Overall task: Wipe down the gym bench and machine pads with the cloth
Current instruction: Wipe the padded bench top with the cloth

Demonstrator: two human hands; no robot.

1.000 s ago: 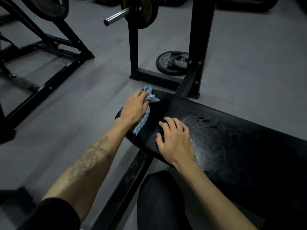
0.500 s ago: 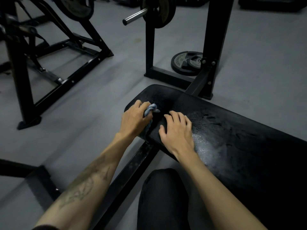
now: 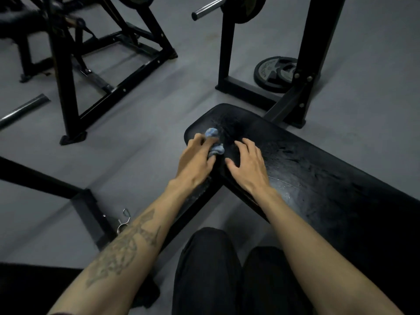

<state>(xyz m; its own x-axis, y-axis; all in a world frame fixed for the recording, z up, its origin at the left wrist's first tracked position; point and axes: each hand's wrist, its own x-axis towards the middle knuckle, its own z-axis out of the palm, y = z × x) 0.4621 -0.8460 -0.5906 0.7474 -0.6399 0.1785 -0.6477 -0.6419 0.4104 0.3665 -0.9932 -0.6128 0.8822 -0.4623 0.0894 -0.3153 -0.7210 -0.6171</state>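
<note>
The left hand (image 3: pixel 195 162) now bunches the cloth (image 3: pixel 214 142) tighter, and the right hand (image 3: pixel 250 164) lifts its fingers, spread.

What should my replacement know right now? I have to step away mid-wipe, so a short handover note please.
Left hand grips the bunched blue cloth at the near end of the black bench pad.
Right hand rests on the pad beside it, fingers spread, holding nothing.
Done: wet streaks and a damp sheen show on the pad by the right wrist, so that part looks wiped.
Left: the rest of the bench toward the right, then the other machine pads; none of those shows wiping.
</note>
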